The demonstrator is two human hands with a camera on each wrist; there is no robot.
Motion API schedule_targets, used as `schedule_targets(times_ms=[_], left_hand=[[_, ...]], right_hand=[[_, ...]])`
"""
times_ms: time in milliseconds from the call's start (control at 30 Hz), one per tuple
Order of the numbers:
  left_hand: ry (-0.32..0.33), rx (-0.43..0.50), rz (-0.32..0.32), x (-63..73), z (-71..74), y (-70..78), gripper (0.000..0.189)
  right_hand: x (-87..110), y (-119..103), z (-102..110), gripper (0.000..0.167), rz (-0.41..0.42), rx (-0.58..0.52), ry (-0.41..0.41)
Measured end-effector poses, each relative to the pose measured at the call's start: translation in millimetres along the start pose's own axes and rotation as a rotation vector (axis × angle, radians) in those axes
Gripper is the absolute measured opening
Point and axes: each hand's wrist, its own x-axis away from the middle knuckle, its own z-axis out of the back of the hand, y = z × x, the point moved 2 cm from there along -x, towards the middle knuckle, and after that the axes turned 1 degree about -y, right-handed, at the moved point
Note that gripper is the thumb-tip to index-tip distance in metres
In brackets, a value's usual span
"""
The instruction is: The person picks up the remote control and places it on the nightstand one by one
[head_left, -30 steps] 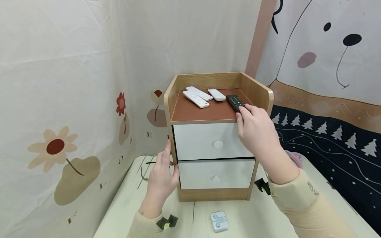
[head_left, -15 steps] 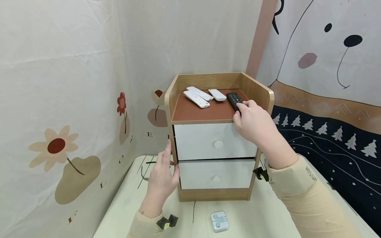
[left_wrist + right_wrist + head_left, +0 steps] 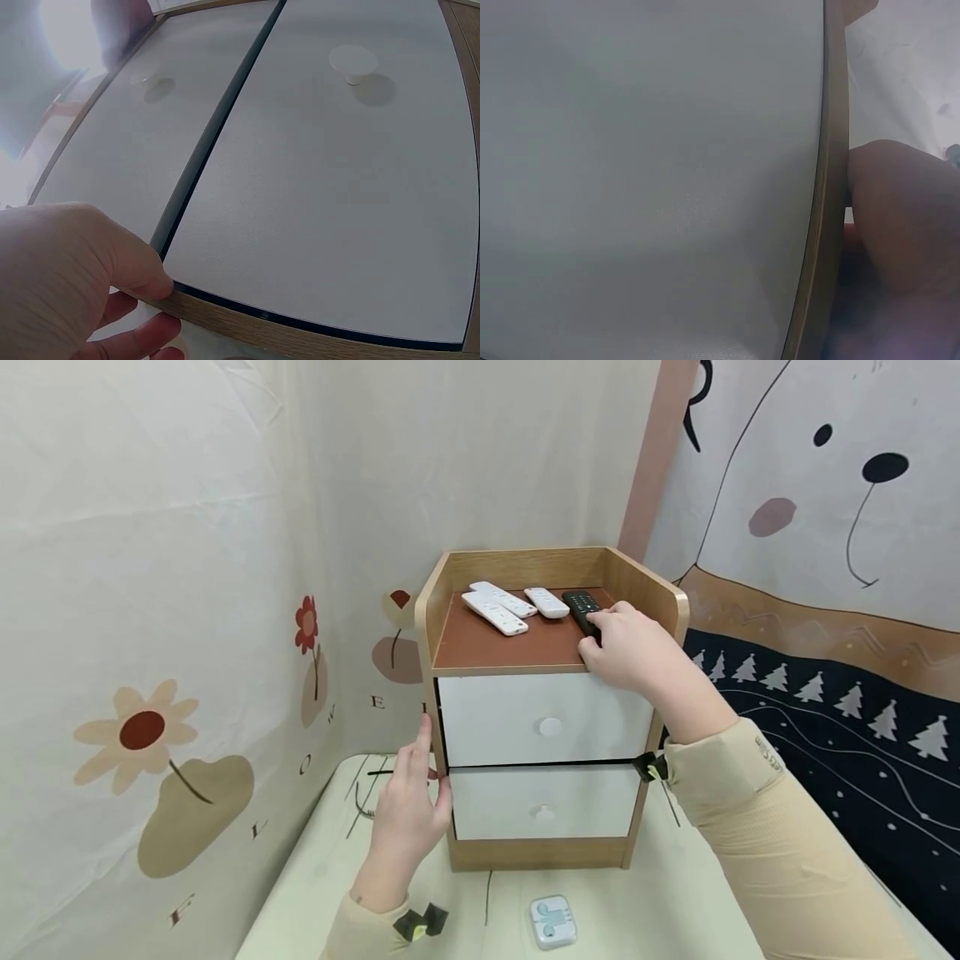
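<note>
My right hand [image 3: 628, 647] holds the near end of a black remote control [image 3: 580, 602], which lies on the brown top of a small two-drawer cabinet [image 3: 542, 853]. Its fingers cover the lower part of the remote. Left of it lie a short white remote [image 3: 547, 602] and two longer white ones; the front one [image 3: 495, 613] partly overlaps the back one [image 3: 501, 596]. My left hand [image 3: 408, 806] rests against the cabinet's left side, fingers fairly straight. In the left wrist view the thumb [image 3: 146, 274] touches the front edge near the gap between the drawers.
Raised wooden sides and a back border the cabinet top. White drawers, an upper one [image 3: 517, 710] and a lower one [image 3: 502, 810], have round knobs. A clear case with earphones [image 3: 553, 922] lies on the pale cloth in front. Printed curtains hang behind and at both sides.
My right hand has moved slightly left, its forearm swinging inward, and the black remote has shifted left toward the short white one. My left hand has stayed in place.
</note>
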Motion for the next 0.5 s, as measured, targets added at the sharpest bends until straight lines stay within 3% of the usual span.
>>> schedule_targets(times_ms=[267, 500], left_hand=[[0.005, 0.001, -0.010, -0.1, -0.6, 0.4, 0.105], [0.011, -0.002, -0.010, 0.2, 0.6, 0.8, 0.105]], right_hand=[[-14.5, 2.4, 3.5, 0.067, -0.013, -0.015, -0.090], [-29.7, 1.3, 1.1, 0.067, -0.009, 0.004, -0.109]])
